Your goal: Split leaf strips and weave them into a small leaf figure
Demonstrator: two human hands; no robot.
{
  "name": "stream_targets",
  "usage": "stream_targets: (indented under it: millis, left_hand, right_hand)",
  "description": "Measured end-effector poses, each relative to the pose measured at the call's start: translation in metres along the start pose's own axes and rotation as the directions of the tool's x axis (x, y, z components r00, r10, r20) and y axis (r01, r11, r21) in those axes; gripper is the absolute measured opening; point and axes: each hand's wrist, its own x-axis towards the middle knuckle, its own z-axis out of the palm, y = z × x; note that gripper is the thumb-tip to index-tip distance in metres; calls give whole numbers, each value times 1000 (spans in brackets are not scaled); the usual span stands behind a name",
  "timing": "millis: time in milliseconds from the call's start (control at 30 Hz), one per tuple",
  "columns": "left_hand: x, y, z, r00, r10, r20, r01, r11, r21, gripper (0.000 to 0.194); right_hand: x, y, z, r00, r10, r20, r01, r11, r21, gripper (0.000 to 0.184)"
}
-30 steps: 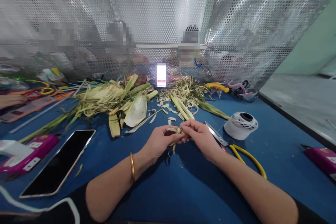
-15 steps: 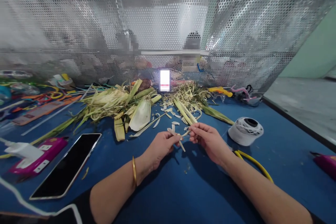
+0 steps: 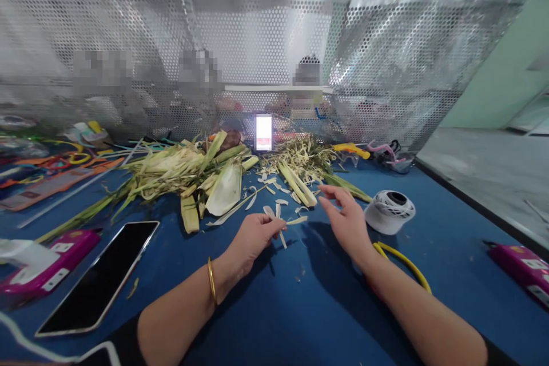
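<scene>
The left hand [image 3: 257, 235] pinches gathered thin, pale husk strips [image 3: 297, 221]; the right hand [image 3: 346, 218] is spread; long yellow-green husks [image 3: 169, 164] seem not yet used.

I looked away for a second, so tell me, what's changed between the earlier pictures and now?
The right hand has let go of the strips and moved forward and right, away from the left hand; it is now open, with nothing visible in it. The left hand still pinches the strips. The phone and spool stayed put.
</scene>
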Motion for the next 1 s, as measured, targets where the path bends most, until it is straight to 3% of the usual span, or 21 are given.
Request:
stream_targets:
  millis: [33,67,133,233,367,500,600,700,767,833,1000]
  left_hand:
    - [0,0,0,1000,5,6,-5,1000,-1,23]
    - [0,-1,0,1000,11,9,-11,1000,-5,22]
    - [-1,-1,-1,999,26,20,-26,1000,-12,23]
    - [-3,0,0,999,30,35,-29,999,-35,26]
    - [-5,2,0,997,0,73,6,997,-83,28]
    - [-4,2,-2,1000,-14,25,16,995,-100,23]
    - [-3,1,-5,999,-13,-31,9,993,-119,20]
    - [-2,1,-7,998,-30,-46,23,989,-148,18]
    - [0,1,-7,998,-42,-38,35,985,-171,19]
    - [2,2,-7,999,-40,-30,34,981,-191,21]
    - [3,7,-7,999,0,-39,-9,974,-228,25]
  right_hand:
    - [-1,-4,0,984,-171,40,174,980,-93,23]
    - [-4,-8,0,939,-320,130,339,926,-168,22]
    - [-9,-14,3,820,-453,351,544,806,-232,20]
    - [-17,-17,8,719,-408,563,633,719,-288,17]
    - [-18,-13,13,688,-338,643,659,661,-358,22]
    - [-16,-20,5,716,-246,654,664,530,-527,18]
    - [-27,-22,-23,822,-145,551,557,404,-725,26]
    - [-52,-9,-67,916,-25,401,384,352,-854,27]
    - [-70,5,-92,931,65,359,315,354,-881,25]
    - [-81,17,-106,946,86,311,258,377,-889,38]
    - [-76,21,-106,941,203,272,173,404,-898,61]
